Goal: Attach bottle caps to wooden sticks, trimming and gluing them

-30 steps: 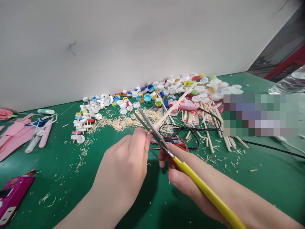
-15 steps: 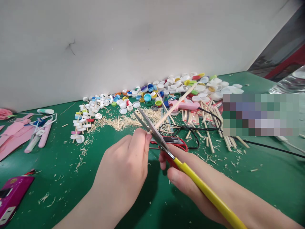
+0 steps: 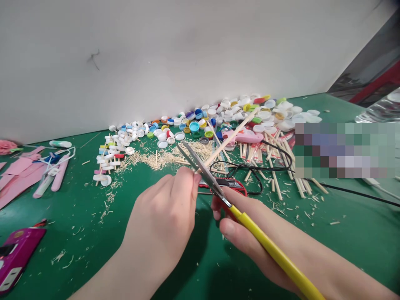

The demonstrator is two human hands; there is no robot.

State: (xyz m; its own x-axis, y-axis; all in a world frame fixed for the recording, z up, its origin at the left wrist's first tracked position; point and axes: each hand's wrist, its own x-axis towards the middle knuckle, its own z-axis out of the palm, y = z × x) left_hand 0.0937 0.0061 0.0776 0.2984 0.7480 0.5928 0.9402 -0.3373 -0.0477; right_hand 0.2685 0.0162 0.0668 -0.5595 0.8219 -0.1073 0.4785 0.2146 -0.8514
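Note:
My left hand [image 3: 162,225] pinches the near end of a long wooden stick [image 3: 231,135] that slants up and to the right over the table. My right hand [image 3: 250,227] grips yellow-handled scissors [image 3: 268,246]. Their grey blades [image 3: 200,166] are parted, and the stick lies between them just beyond my left fingertips. Pale wood shavings [image 3: 162,159] are heaped on the green table [image 3: 93,246] right behind the blades.
Several bottle caps [image 3: 218,118] pile against the white wall. Caps fixed on short sticks [image 3: 109,160] lie at left, loose sticks [image 3: 281,166] at right. A pink glue gun [image 3: 243,137] with a black cord, pink pieces [image 3: 18,175], and a magenta box [image 3: 15,254] lie about.
Almost nothing differs. Both hands and the scissors have shifted very slightly right and down; the blades stay parted around the stick.

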